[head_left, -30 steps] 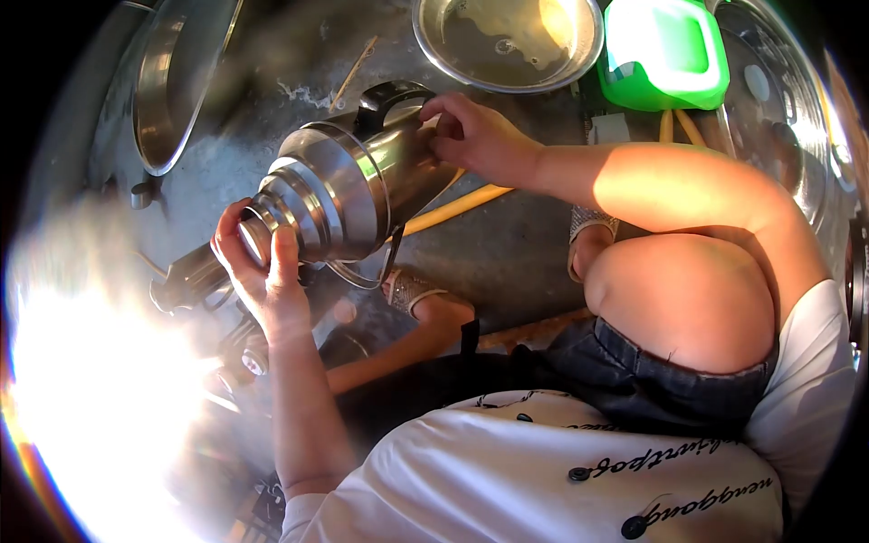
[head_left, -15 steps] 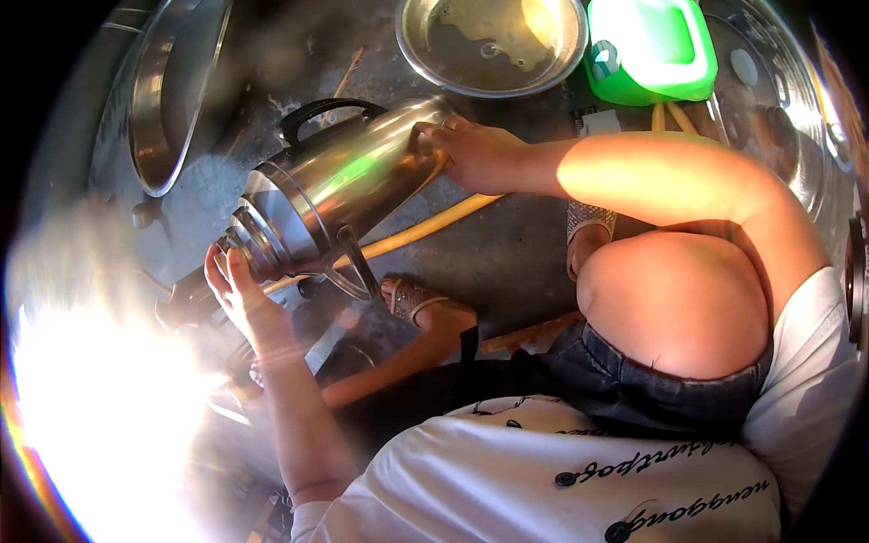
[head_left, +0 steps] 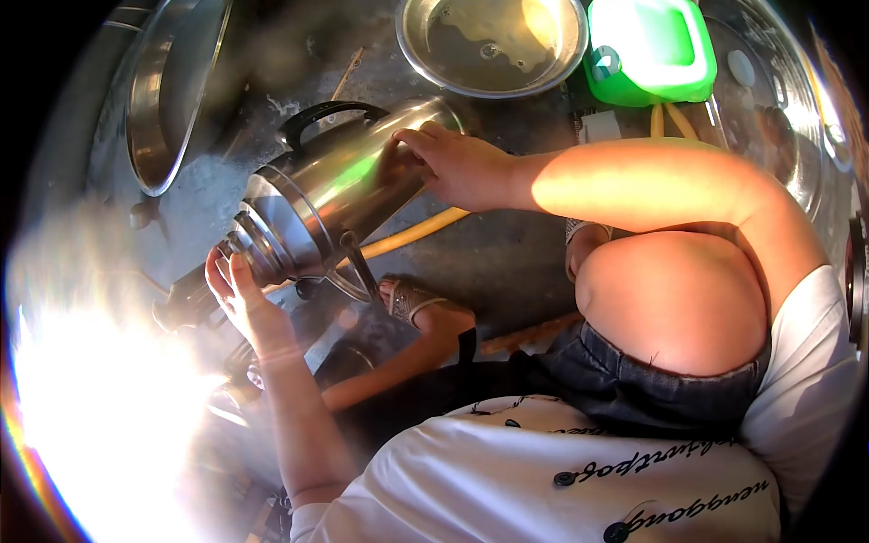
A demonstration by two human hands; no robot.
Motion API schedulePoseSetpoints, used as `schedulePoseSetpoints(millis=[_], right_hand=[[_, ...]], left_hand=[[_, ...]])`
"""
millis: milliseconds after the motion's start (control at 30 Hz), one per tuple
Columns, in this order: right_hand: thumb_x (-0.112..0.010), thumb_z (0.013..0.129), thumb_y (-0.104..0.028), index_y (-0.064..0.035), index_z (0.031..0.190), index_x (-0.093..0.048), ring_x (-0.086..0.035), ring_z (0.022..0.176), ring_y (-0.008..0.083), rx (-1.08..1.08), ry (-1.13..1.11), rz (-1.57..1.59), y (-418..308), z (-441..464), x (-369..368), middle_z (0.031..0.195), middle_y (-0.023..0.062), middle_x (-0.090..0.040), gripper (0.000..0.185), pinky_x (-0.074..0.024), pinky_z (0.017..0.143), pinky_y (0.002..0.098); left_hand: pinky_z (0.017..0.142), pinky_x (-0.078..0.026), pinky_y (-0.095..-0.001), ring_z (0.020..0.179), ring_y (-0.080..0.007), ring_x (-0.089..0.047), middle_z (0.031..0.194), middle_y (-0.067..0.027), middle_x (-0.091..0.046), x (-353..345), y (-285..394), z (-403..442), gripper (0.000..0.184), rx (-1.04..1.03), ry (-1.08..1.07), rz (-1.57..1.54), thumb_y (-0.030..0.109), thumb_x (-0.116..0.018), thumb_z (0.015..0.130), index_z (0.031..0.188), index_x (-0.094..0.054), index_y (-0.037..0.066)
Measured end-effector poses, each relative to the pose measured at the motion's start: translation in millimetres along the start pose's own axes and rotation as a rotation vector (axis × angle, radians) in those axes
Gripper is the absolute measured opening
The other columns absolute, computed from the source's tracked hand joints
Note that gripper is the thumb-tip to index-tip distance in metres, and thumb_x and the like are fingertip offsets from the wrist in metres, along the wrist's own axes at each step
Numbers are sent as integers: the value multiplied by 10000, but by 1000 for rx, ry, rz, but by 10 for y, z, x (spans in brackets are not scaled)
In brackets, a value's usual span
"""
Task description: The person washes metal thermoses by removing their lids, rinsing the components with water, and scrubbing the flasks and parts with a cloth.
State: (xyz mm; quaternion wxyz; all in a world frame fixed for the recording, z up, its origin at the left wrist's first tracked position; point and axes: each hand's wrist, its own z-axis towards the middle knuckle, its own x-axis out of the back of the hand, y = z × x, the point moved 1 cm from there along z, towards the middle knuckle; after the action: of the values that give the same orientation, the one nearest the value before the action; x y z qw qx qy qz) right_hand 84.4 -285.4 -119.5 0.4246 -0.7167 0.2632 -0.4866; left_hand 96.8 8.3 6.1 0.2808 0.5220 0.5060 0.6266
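Observation:
A shiny metal flask (head_left: 362, 176) with a stepped neck lies tilted in front of me, its neck pointing down and left. My left hand (head_left: 243, 288) grips the end of the neck, with thumb and fingers around it. Against the side of the body near the base rests my right hand (head_left: 462, 167), its fingers bent on the metal. On the upper side of the flask is a black handle (head_left: 330, 109), touched by neither hand. A second, looped handle (head_left: 356, 269) hangs at the lower side by the shoulder.
A metal basin (head_left: 493, 81) with cloudy liquid stands at the top, beside a bright green container (head_left: 652, 54). At the left is a large metal pan (head_left: 163, 109). A yellow hose (head_left: 412, 233) runs behind the flask. My sandalled foot (head_left: 412, 299) is below; glare covers the lower left.
The flask has turned about its length and shifted left, so its black handle now sits farther left. My left hand went with the neck, and my right hand slid along the body.

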Motion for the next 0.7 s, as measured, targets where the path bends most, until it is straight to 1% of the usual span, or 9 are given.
schedulePoseSetpoints(millis=[33,67,133,267,333,433,533,633,700], right_hand=[[-579,839,-79,-130,1379,-409,-577,1113,353,11,47,21,40,25,-35,1202,175,-527,569,-486,929,420],[-579,839,-79,-130,1379,-409,-577,1113,353,15,48,21,81,35,-33,1202,175,-527,569,-486,929,420],[-569,839,-74,-126,1363,-421,-584,1092,352,125,113,-35,147,35,31,1194,169,-529,547,-492,917,417],[-571,832,-80,-128,1351,-432,-589,1074,341,147,24,-39,126,-35,68,1170,148,-538,539,-496,902,415],[-580,822,-83,-128,1328,-452,-593,1052,331,217,93,-55,168,-35,46,1143,133,-544,524,-499,890,414],[-585,812,-82,-127,1328,-460,-597,1039,327,264,142,-52,207,6,24,1137,129,-548,532,-502,887,410],[-583,807,-73,-123,1342,-460,-594,1054,321,268,78,-65,260,52,40,1141,125,-554,552,-501,896,404],[-589,799,-64,-119,1351,-458,-594,1063,312,282,127,25,288,52,6,1136,119,-564,570,-502,901,397],[-593,798,-61,-117,1350,-458,-596,1064,307,282,129,11,312,90,-9,1132,118,-566,571,-501,904,396]], left_hand=[[994,-399,-329,1111,-192,-513,1227,-100,-527,0,-1,15,600,-12,4,34,347,-670,894,1349,-435,32],[999,-397,-333,1119,-196,-511,1234,-105,-525,10,11,23,607,-26,8,72,350,-668,894,1351,-430,30],[1003,-391,-333,1120,-196,-505,1233,-106,-522,-35,63,-24,605,-33,14,73,351,-665,896,1351,-430,30],[1013,-376,-332,1125,-197,-493,1232,-109,-519,-38,59,-42,602,-29,9,62,353,-659,899,1352,-433,29],[1013,-376,-334,1124,-198,-495,1231,-109,-520,-26,43,-18,604,-29,15,71,354,-659,897,1353,-433,29],[1013,-376,-336,1125,-199,-495,1232,-109,-521,-11,16,10,611,-28,26,78,358,-660,894,1355,-432,29],[1012,-378,-337,1124,-199,-497,1230,-108,-523,-10,19,5,618,-25,23,67,364,-661,892,1358,-431,29],[1005,-385,-338,1120,-200,-504,1227,-106,-526,-20,34,-7,620,-16,23,59,370,-661,891,1357,-432,31],[1002,-389,-339,1118,-200,-508,1226,-106,-528,-23,33,-9,620,-7,28,61,372,-660,891,1357,-431,32]])
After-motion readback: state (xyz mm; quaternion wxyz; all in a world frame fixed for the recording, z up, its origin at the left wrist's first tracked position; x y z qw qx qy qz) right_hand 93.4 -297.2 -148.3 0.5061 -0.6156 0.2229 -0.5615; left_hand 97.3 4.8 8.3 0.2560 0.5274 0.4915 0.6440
